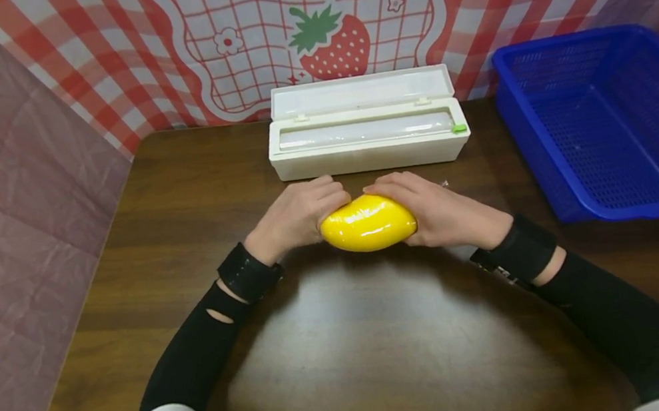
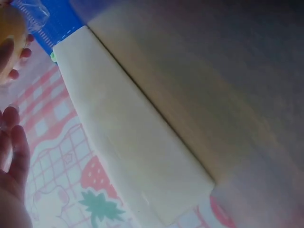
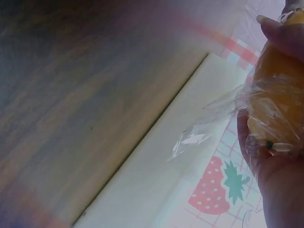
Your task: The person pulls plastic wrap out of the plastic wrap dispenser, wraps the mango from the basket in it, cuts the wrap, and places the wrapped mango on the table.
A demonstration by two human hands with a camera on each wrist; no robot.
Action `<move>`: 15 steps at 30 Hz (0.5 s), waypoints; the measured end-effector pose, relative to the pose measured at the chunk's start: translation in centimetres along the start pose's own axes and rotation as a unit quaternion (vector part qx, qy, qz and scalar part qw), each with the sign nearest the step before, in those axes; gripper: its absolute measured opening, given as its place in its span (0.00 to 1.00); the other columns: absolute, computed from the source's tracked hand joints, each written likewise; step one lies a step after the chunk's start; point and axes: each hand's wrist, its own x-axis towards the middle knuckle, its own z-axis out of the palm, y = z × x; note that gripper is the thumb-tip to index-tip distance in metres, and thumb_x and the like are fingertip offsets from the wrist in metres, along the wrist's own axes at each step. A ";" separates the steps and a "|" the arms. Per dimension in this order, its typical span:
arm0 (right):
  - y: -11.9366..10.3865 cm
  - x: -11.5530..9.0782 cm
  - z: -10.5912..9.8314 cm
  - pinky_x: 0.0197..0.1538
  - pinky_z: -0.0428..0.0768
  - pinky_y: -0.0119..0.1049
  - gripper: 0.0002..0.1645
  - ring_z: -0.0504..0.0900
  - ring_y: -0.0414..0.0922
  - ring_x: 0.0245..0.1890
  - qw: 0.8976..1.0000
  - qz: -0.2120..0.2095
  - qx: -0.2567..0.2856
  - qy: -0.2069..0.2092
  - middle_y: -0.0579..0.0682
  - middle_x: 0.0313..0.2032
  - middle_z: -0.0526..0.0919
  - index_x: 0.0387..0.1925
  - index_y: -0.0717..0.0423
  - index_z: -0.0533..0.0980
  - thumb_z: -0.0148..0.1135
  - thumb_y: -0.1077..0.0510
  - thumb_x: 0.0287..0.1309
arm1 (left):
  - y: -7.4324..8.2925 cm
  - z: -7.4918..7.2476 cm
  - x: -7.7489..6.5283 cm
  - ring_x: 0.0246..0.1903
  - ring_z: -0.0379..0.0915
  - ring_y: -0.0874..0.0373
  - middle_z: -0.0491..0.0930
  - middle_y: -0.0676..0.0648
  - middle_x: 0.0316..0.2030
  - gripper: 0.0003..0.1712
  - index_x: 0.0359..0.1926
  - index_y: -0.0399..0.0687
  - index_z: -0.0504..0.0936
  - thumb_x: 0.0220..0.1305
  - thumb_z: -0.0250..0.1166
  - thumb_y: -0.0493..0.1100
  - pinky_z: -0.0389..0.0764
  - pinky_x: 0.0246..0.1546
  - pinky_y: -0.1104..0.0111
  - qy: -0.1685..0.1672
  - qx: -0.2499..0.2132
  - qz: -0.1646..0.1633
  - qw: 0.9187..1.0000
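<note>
A glossy yellow fruit [image 1: 369, 223], shaped like a mango, is up between both hands over the table. Clear plastic wrap [image 3: 194, 137] covers it and trails off in a loose tail in the right wrist view. My right hand [image 1: 435, 211] grips its right end, the thumb across it and the fingers around the far side. My left hand [image 1: 303, 215] is at its left end, fingers bent and right at the skin in the head view. In the left wrist view those fingers [image 2: 19, 147] show just below the fruit, partly cut off by the frame; I cannot tell whether they pinch the wrap.
A white wrap dispenser [image 1: 369, 156] stands behind the hands, its lid raised and a roll inside, with a green slider [image 1: 459, 129] on its right. To the right is a blue basket [image 1: 581, 189]. The wooden table [image 1: 149, 264] meets a checked strawberry cloth [image 1: 219, 76] at the back.
</note>
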 end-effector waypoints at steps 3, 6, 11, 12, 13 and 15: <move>0.0 0.0 0.0 0.60 0.72 0.54 0.59 0.68 0.52 0.59 1.000 -0.006 -0.002 0.009 0.56 0.63 0.69 0.68 0.58 0.64 0.85 0.65 0.31 | -0.2 0.3 0.0 0.33 0.70 0.59 0.76 0.53 0.31 0.15 0.40 0.47 0.78 0.57 0.73 0.44 0.73 0.38 0.70 -0.018 -0.074 -0.069 0.995; 0.0 0.2 0.1 0.60 0.72 0.54 0.60 0.68 0.54 0.59 0.999 -0.020 -0.011 0.025 0.58 0.62 0.69 0.68 0.59 0.64 0.86 0.66 0.30 | -0.3 0.6 0.0 0.32 0.70 0.58 0.73 0.52 0.30 0.16 0.39 0.49 0.73 0.55 0.72 0.39 0.73 0.35 0.67 -0.017 -0.161 -0.139 0.977; 0.0 0.5 -0.3 0.58 0.73 0.54 0.60 0.68 0.55 0.58 0.998 -0.038 -0.022 0.036 0.59 0.63 0.69 0.68 0.59 0.64 0.86 0.66 0.31 | -0.4 0.4 0.1 0.34 0.71 0.57 0.74 0.52 0.32 0.16 0.41 0.49 0.74 0.54 0.72 0.39 0.74 0.38 0.64 -0.026 -0.211 -0.174 0.962; -0.1 0.5 -0.3 0.58 0.73 0.54 0.59 0.68 0.55 0.58 0.998 -0.041 -0.023 0.036 0.59 0.63 0.69 0.68 0.59 0.64 0.86 0.66 0.31 | -0.4 0.3 0.2 0.35 0.71 0.57 0.75 0.52 0.34 0.17 0.43 0.49 0.75 0.55 0.72 0.40 0.75 0.40 0.64 -0.037 -0.214 -0.174 0.960; -0.1 0.6 -0.4 0.58 0.73 0.54 0.59 0.68 0.54 0.58 0.998 -0.044 -0.023 0.036 0.59 0.62 0.69 0.68 0.59 0.64 0.86 0.65 0.31 | -0.4 0.3 0.2 0.37 0.72 0.58 0.76 0.52 0.36 0.20 0.46 0.49 0.74 0.55 0.72 0.41 0.75 0.43 0.64 -0.052 -0.219 -0.169 0.960; -0.3 0.6 -0.4 0.59 0.73 0.53 0.58 0.68 0.54 0.59 0.998 -0.050 -0.023 0.035 0.58 0.62 0.69 0.68 0.59 0.65 0.86 0.63 0.32 | -0.4 0.3 0.3 0.42 0.72 0.57 0.76 0.51 0.41 0.27 0.51 0.48 0.71 0.54 0.75 0.44 0.75 0.48 0.64 -0.083 -0.238 -0.162 0.954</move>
